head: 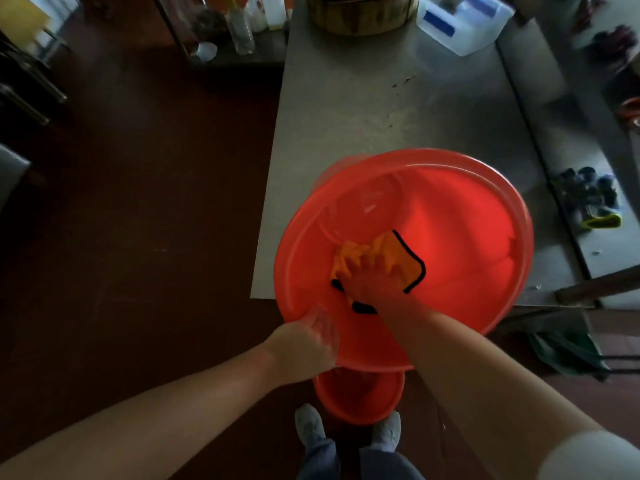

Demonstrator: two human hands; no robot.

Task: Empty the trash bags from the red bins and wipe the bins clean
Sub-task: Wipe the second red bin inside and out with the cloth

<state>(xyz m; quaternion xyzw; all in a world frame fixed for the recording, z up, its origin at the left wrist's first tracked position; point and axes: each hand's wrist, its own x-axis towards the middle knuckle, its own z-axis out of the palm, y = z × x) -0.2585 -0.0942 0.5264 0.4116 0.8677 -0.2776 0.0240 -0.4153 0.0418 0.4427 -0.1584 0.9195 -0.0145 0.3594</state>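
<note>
No text, brand or number can be read anywhere. The white container (464,22) at the far right of the bench (346,116) carries blue label patches, too blurred to show any letters.

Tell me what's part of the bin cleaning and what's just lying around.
In use: red bin, orange cloth, left hand gripping rim, right hand pressing cloth, second red bin on floor.
Lying about: gloves, chopping block, plastic container, bottle.

Grey steel desk (381,109); round wooden chopping block (360,12) at far end, clear plastic box with blue labels (464,22) beside. Dark gloves, yellow cuff (588,199), at right.
</note>
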